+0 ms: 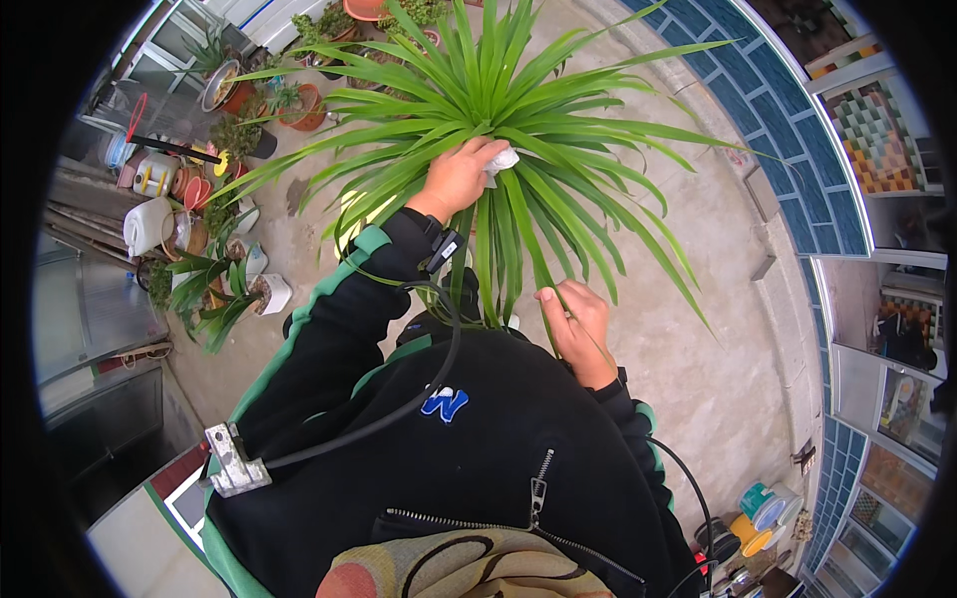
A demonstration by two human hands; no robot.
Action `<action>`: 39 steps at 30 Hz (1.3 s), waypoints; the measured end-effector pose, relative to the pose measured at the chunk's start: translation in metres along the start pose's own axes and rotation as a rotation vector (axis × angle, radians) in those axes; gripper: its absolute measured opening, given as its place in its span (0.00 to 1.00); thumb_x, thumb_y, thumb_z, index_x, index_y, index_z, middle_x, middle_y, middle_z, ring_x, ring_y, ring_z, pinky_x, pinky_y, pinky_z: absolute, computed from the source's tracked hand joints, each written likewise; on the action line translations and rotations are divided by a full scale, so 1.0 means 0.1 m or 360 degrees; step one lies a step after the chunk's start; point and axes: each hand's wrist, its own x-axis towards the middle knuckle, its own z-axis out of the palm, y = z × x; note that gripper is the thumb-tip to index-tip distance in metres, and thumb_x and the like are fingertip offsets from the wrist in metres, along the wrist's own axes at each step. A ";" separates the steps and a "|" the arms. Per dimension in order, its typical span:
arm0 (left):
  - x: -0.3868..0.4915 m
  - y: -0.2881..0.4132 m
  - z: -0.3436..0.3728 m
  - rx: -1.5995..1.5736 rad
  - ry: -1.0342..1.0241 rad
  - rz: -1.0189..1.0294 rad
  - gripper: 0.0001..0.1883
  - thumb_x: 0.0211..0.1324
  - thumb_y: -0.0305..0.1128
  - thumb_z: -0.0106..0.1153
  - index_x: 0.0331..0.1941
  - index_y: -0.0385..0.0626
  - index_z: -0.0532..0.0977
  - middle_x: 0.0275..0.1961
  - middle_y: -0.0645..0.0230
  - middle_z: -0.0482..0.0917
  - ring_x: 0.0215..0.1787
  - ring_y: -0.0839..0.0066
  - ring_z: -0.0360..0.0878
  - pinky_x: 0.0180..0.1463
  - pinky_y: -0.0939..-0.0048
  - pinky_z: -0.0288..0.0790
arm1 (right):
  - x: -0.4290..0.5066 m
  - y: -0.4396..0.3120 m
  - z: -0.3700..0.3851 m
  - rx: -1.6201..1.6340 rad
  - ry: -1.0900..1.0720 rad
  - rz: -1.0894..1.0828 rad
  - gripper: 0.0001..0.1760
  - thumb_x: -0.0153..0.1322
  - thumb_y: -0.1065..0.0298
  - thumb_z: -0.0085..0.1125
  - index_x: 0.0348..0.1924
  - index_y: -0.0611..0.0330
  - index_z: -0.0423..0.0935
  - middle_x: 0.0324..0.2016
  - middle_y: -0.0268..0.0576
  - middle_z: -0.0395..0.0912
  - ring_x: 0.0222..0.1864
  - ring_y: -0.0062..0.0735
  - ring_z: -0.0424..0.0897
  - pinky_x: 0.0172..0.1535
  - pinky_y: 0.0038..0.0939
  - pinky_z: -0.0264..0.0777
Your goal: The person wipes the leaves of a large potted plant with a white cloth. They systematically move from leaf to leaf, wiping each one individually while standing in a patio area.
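Observation:
A large plant with long strap-like green leaves [478, 97] spreads out in front of me. My left hand [460, 176] is near the plant's centre, its fingers closed on a crumpled white cloth or tissue [502, 160] that lies against the leaves. Lower and to the right, my right hand [579, 325] pinches one long leaf [532, 239] between thumb and fingers, close to its outer part. The plant's pot is mostly hidden under the foliage and behind my left forearm.
Several potted plants stand at the left, among them a terracotta pot [303, 108] and a white planter [271, 293]. A white plastic jug [147, 226] sits by them. Buckets [761, 504] stand at the lower right, near a blue-tiled wall [777, 127]. A black cable [389, 426] crosses my jacket.

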 end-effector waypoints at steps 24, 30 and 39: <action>-0.69 0.24 -0.85 -0.2712 -0.0145 -0.0422 0.34 0.36 0.29 0.52 0.56 0.33 0.70 0.49 0.57 0.80 0.48 0.66 0.81 0.54 0.68 0.74 | 0.46 0.03 -0.35 0.0095 0.0013 -0.0060 0.11 0.65 0.76 0.66 0.41 0.60 0.82 0.23 0.38 0.77 0.24 0.31 0.76 0.31 0.29 0.71; -0.99 0.00 -0.60 -0.2147 -0.0492 -0.0743 0.31 0.43 0.25 0.52 0.58 0.39 0.71 0.48 0.67 0.80 0.50 0.77 0.77 0.58 0.77 0.69 | 0.87 -0.28 -0.32 0.0271 0.0158 -0.0067 0.21 0.67 0.74 0.67 0.54 0.59 0.78 0.27 0.39 0.77 0.26 0.25 0.75 0.32 0.26 0.72; -0.92 0.45 -0.53 -0.2048 -0.0403 -0.0506 0.27 0.47 0.23 0.57 0.57 0.41 0.71 0.52 0.68 0.77 0.54 0.77 0.74 0.62 0.74 0.67 | 0.86 -0.18 -0.32 0.0102 0.0263 -0.0180 0.10 0.75 0.71 0.58 0.48 0.63 0.82 0.27 0.43 0.77 0.26 0.28 0.75 0.30 0.29 0.70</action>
